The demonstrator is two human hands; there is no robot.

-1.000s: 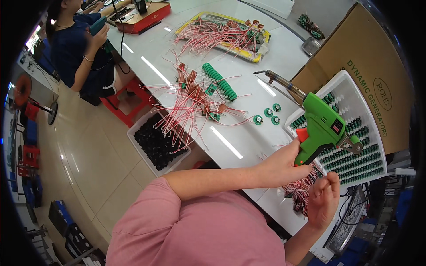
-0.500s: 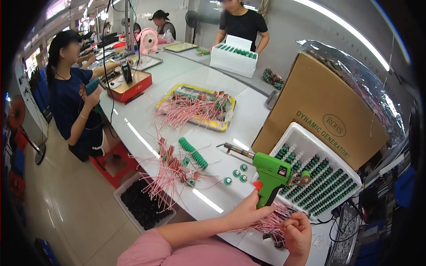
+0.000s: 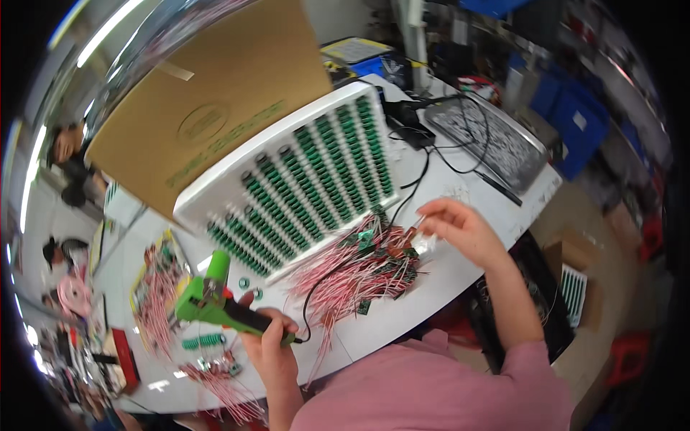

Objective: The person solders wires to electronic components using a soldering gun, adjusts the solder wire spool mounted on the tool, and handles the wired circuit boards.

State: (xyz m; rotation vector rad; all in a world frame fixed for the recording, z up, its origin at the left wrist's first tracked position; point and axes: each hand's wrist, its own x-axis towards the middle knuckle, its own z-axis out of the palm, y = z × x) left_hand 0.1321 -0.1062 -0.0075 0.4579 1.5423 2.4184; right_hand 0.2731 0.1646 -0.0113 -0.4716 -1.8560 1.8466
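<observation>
My left hand is wrapped round the black handle of a green soldering gun, held above the white table. A black cord runs from the handle end. My right hand reaches over the far end of a heap of pink and white wires with small green circuit boards, its fingers apart. Its fingertips are close to a brownish piece in the heap; I see nothing held. Behind the heap leans a white foam tray with rows of green and black round parts. Two loose round parts lie near the gun.
A large cardboard box stands behind the foam tray. At the right lies a grey tray of small pieces, with black cables across it. To the left are a stack of green discs and more wire bundles. People work farther off.
My view has swung to the right. The soldering gun is still in my left hand, now pointing another way. My right hand has uncurled and stretched out over the wire heap.
</observation>
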